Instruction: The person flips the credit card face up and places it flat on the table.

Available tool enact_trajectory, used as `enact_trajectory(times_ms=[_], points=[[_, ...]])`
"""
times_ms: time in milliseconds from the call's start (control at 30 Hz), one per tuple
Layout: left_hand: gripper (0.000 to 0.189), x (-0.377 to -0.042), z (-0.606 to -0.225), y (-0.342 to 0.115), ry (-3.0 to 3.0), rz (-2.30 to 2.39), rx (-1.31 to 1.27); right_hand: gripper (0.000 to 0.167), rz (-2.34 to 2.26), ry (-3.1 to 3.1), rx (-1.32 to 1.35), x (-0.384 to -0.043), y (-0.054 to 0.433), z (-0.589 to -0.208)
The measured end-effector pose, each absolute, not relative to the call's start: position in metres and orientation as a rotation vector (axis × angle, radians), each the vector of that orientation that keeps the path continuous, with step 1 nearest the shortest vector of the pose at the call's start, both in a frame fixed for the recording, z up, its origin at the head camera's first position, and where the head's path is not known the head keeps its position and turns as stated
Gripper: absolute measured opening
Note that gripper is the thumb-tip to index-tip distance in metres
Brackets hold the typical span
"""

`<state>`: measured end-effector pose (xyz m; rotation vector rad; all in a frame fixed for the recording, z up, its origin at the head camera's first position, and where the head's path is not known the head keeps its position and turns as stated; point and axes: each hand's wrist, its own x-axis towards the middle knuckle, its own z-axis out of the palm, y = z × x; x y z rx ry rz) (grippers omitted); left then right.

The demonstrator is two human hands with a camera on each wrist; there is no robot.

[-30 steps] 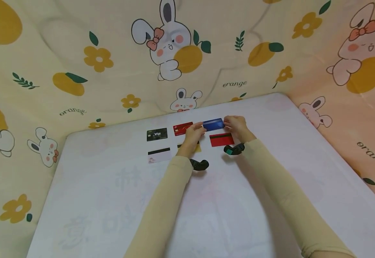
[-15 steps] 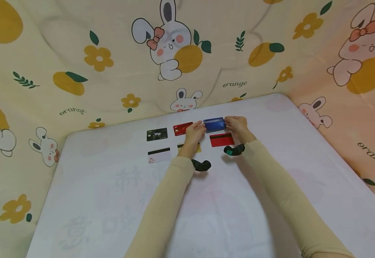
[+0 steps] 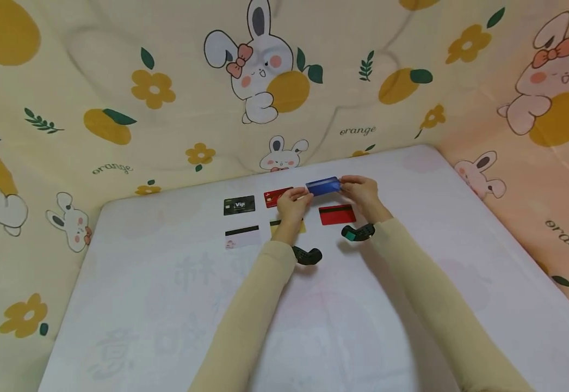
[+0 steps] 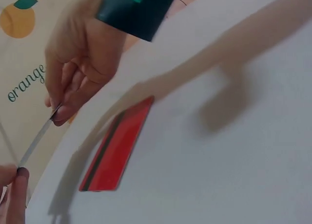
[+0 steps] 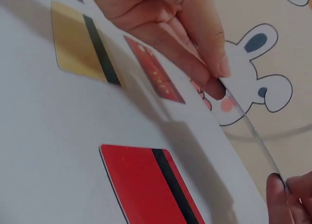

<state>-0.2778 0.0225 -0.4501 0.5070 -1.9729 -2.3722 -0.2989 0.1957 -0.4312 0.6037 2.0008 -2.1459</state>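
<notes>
A blue card (image 3: 323, 187) is held by its two short ends, between my left hand (image 3: 292, 209) and my right hand (image 3: 363, 195). In both wrist views the card appears edge-on as a thin strip, raised off the table. Thumb and fingers of the right hand (image 4: 85, 58) pinch one end. The opposite end is pinched by the left hand (image 5: 170, 24). Below the blue card lies a red card with a black stripe (image 3: 337, 214). Under the left arm is a yellow striped card (image 5: 80, 46), partly hidden in the head view. A red chip card (image 3: 272, 197) lies left of the left hand, partly covered.
Farther left on the white table (image 3: 157, 294) lie a black "Vip" card (image 3: 239, 205) and a white card with a black stripe (image 3: 242, 238). A patterned cloth wall (image 3: 177, 81) rises behind the table. Dark wrist-worn devices (image 3: 308, 256) hang below both wrists.
The blue card has tilted between the hands and moved slightly. The left fingers, straighter half a second ago, have closed on its left end. The other cards stay put.
</notes>
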Motion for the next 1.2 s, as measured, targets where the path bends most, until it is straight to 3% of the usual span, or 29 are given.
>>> enact_trajectory(times_ms=[267,600,833,1033,1200], points=[[0.028,-0.279,-0.445,0.026,-1.814,-2.615,0.602,0.044,-2.364,1.7,0.761,-0.286,0.192,-0.43],[0.024,-0.277,-0.438,0.021,-1.85,-2.594,0.613,0.021,-2.426,1.483,0.793,-0.278,0.181,-0.433],[0.024,-0.276,-0.437,0.02,-1.852,-2.583,0.586,0.02,-2.386,1.475,0.743,-0.277,0.177,-0.437],[0.025,-0.277,-0.436,0.021,-1.99,-2.423,0.464,0.012,-2.425,1.52,0.692,-0.275,0.176,-0.433],[0.027,-0.274,-0.436,0.02,-2.332,-2.015,0.203,0.014,-2.401,1.607,0.708,-0.274,0.177,-0.43]])
